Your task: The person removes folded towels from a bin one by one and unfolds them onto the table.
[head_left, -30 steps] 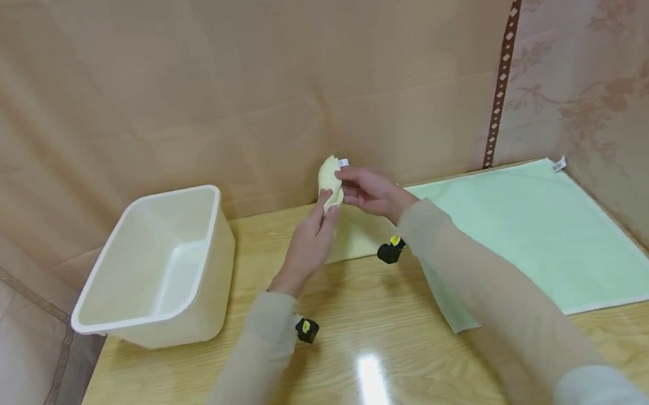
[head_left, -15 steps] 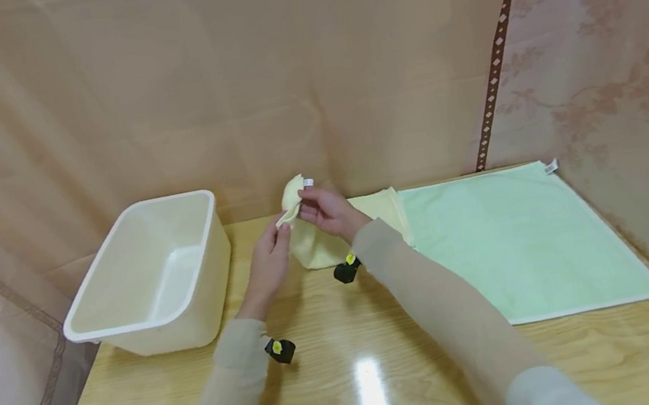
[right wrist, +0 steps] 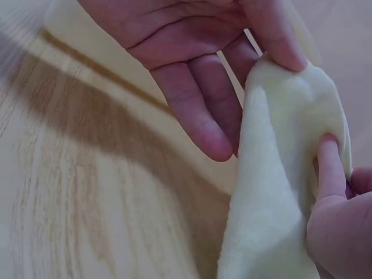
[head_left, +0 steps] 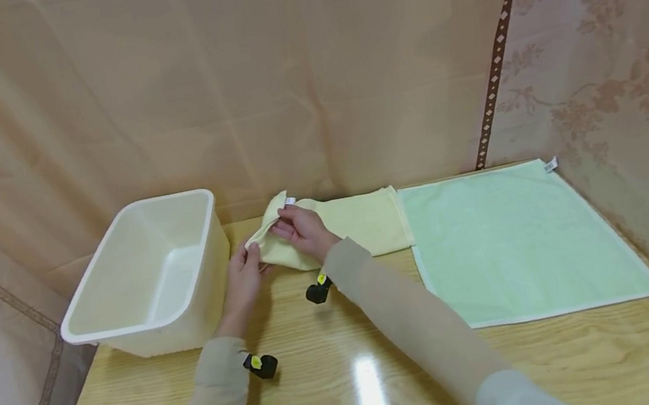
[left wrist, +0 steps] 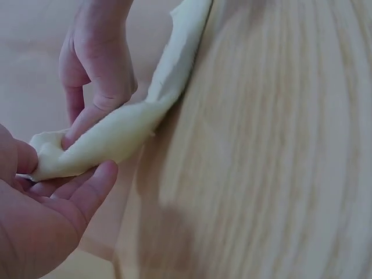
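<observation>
A pale yellow towel (head_left: 366, 224) lies along the back of the table, its left end lifted and folded over. My left hand (head_left: 242, 283) pinches the edge of that end between thumb and fingers. Just to the right, my right hand (head_left: 305, 232) pinches the folded part near a small white tag (head_left: 290, 201). The left wrist view has the towel's raised end (left wrist: 122, 136) running between both hands. In the right wrist view, the thumb of my right hand (right wrist: 192, 52) lies on the towel's top edge, while two of its fingers hang free beside the cloth.
A cream plastic basin (head_left: 213, 287) stands at the left, close to my left hand. At the right, a light green towel (head_left: 516, 243) is spread flat, its left edge against the yellow towel. Curtains (head_left: 305, 78) hang behind the wooden table (head_left: 303, 390).
Both hands have moved left and down with the towel's end, bringing it lower towards the table. More of the yellow towel shows, lying flat on the right. The basin and green towel stay put.
</observation>
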